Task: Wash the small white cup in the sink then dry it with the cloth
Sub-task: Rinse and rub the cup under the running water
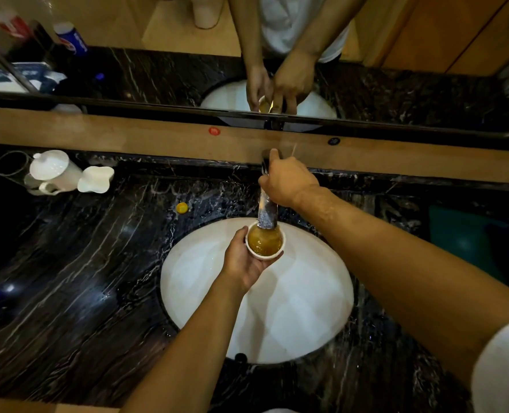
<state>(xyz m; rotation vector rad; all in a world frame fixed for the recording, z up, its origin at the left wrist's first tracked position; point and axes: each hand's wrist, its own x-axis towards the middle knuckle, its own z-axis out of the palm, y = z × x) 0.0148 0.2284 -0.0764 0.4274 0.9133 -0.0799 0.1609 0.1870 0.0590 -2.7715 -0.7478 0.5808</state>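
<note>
A: Report the near field first.

B: One white oval sink [292,308] is set into a dark veined marble counter [83,278]. Two bare forearms reach over the basin from the near edge. One dark drain fitting shows at the near rim of the basin.

A: Position of the task item?

B: One small white cup [264,240] sits above the far part of the basin, directly under the spout of the one chrome faucet [267,214]. The cup holds amber-brown liquid. The left hand [244,260] grips it: the thumb curls round the left side of the rim, the other fingers wrap beneath and emerge at the right of the base. The palm lies under and nearer than the cup.

A: Right hand?

B: The right hand [287,181] is curled over the faucet body behind the cup, gripping it; it hides the upper faucet.

A: Surroundings, further out?

B: One yellow bottle cap [182,208] lies on the counter left of the faucet. At far left stand one white lidded pot [54,169], one white lobed dish [95,179] just beside it and one clear glass [10,168]. Beyond, a wooden ledge [128,138] carries one red sticker [214,131] and one dark sticker [333,141]. A mirror [157,70] above it repeats both hands and the cup.
</note>
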